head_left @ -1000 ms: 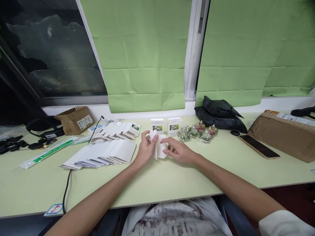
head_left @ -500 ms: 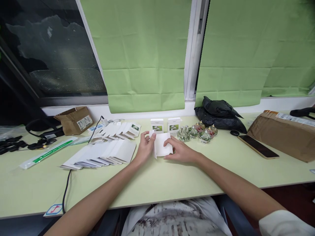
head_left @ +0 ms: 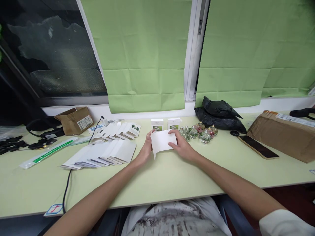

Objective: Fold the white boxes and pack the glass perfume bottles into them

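Note:
Between my two hands is a white folding carton (head_left: pixel 163 141), held above the table with a plain face towards me and a flap sticking down at its left end. My left hand (head_left: pixel 147 147) grips the left edge. On the right side, the thumb of my right hand (head_left: pixel 181 146) presses on the carton's face while the fingers go behind it. Just beyond stand two small white boxes, the left box (head_left: pixel 157 124) and the right box (head_left: pixel 174 123), each with a green picture. Small glass bottles (head_left: pixel 184 132) are grouped behind my right hand, partly hidden by it.
Flat white cartons (head_left: pixel 103 154) lie fanned out on the left, with more cartons (head_left: pixel 120 130) behind. Ornate glass jars (head_left: pixel 204 135) stand right of centre near a black plastic bag (head_left: pixel 219 116). Further right are a phone (head_left: pixel 258 146) and a brown parcel (head_left: pixel 283 134). A black cable (head_left: pixel 66 190) crosses the left side.
The carton has turned so that its plain face shows wider. My right hand has shifted slightly right and up along its edge, and my left fingers have moved behind it.

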The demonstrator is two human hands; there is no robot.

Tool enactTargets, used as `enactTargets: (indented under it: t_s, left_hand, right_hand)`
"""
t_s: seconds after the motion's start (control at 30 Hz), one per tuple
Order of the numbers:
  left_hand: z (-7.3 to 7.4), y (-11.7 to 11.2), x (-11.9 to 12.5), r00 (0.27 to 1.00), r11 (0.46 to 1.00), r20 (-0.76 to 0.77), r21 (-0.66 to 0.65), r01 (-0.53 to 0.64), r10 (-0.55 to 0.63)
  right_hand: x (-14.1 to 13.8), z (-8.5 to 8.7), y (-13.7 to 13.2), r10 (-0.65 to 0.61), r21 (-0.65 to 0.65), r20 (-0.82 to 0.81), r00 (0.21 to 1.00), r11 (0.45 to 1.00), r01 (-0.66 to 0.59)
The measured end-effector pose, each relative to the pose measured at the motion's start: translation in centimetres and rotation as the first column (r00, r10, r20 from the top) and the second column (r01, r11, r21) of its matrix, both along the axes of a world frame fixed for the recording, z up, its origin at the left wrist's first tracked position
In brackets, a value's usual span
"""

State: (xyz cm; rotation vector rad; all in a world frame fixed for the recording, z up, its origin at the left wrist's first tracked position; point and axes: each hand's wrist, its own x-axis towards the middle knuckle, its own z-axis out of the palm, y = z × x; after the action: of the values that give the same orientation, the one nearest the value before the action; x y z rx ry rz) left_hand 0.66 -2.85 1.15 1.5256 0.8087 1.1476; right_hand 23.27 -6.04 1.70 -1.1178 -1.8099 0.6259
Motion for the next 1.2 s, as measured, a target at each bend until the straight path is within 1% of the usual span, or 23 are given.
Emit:
enactTargets:
  t_s: [0.1,0.17,0.23,0.3,0.37,0.5,0.6,0.7,0.83,0.97,1.03,1.13,1.2]
  left_hand:
    - [0.1,0.3,0.3,0.998,0.998,0.037,-0.036,0.058,-0.057]
    - [0.3,0.1,0.4,0.995,0.995,0.016,-0.009,0.103,-0.103]
    - [0.4,-0.3,0.5,0.991,0.992,-0.045,0.036,0.124,-0.123]
    - [0.4,-0.5,0.6,0.988,0.991,-0.104,0.064,0.118,-0.11]
    - [0.3,-0.5,0.5,0.986,0.992,-0.136,0.07,0.103,-0.092]
    - [0.4,-0.1,0.3,0.993,0.996,-0.112,0.075,0.04,-0.032]
    - [0.6,0.1,0.0,0.996,0.997,-0.094,0.072,0.017,-0.011]
    - [0.5,0.1,0.0,0.996,0.998,-0.083,0.055,0.02,-0.015]
    - [0.0,0.3,-0.1,0.996,0.998,-0.085,0.057,0.022,-0.017]
    - [-0.2,0.4,-0.1,0.993,0.996,-0.115,0.09,0.023,-0.013]
    - [-0.1,0.1,0.0,0.99,0.993,-0.143,0.114,0.025,-0.008]
    - [0.3,-0.8,0.4,0.982,0.985,-0.18,0.149,0.083,-0.056]
    - [0.4,-1.3,0.6,0.98,0.98,-0.184,0.167,0.108,-0.077]
  right_hand:
    - [-0.2,-0.2,0.5,0.029,-0.012,-0.113,0.993,0.999,-0.031]
    - [-0.3,-0.1,0.8,0.033,0.042,-0.178,0.983,0.999,-0.026]
    - [-0.3,0.0,0.9,0.039,0.099,-0.206,0.978,0.995,-0.019]
    - [-0.4,0.1,0.8,0.054,0.112,-0.214,0.975,0.993,-0.03]
    - [-0.5,0.2,0.6,0.073,0.085,-0.244,0.967,0.995,-0.054]
    - [-0.7,0.5,0.1,0.083,0.06,-0.383,0.92,0.996,-0.065]
    - [-0.5,0.6,0.4,0.067,0.055,-0.433,0.899,0.997,-0.048]
    - [-0.1,0.2,1.2,0.063,0.017,-0.468,0.881,0.998,-0.062]
    - [0.1,-0.3,2.0,0.081,-0.03,-0.47,0.879,0.994,-0.108]
    - [0.0,-0.4,2.1,0.1,-0.038,-0.42,0.902,0.991,-0.128]
    - [0.0,-0.6,2.1,0.093,-0.015,-0.37,0.924,0.994,-0.105]
    - [0.2,-0.9,2.3,0.045,0.035,-0.308,0.95,0.999,-0.036]
    - [0.3,-1.0,2.4,0.03,0.04,-0.28,0.96,0.999,-0.019]
